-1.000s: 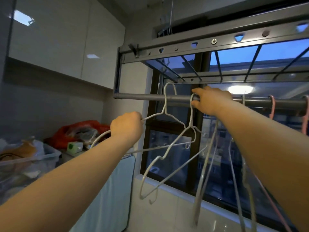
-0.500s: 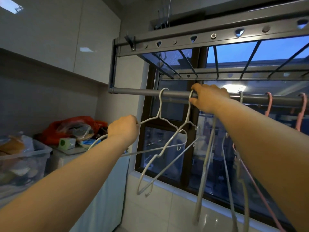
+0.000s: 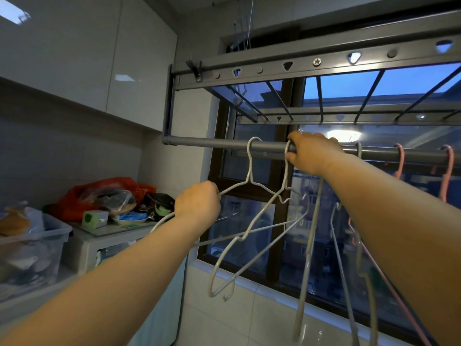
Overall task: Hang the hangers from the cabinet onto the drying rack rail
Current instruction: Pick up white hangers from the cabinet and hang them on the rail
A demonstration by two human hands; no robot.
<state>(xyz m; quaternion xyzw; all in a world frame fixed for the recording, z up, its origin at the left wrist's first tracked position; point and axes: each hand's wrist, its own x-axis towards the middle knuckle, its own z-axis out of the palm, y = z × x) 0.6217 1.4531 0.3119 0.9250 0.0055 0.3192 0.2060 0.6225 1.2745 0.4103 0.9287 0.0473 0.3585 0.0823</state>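
Hook [image 3: 254, 141] now over the rail [image 3: 212, 143]; our left hand [image 3: 197, 206] grips the light, springy hanger [image 3: 249, 167] by its shoulder, right hand [image 3: 311, 153] pinches another hook [image 3: 286, 173]

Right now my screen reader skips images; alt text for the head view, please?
A person's left hand grips the shoulder of a white wire hanger hooked over the rail, while the right hand holds a second white hanger by its hook at the rail. Pink hangers hang further right.
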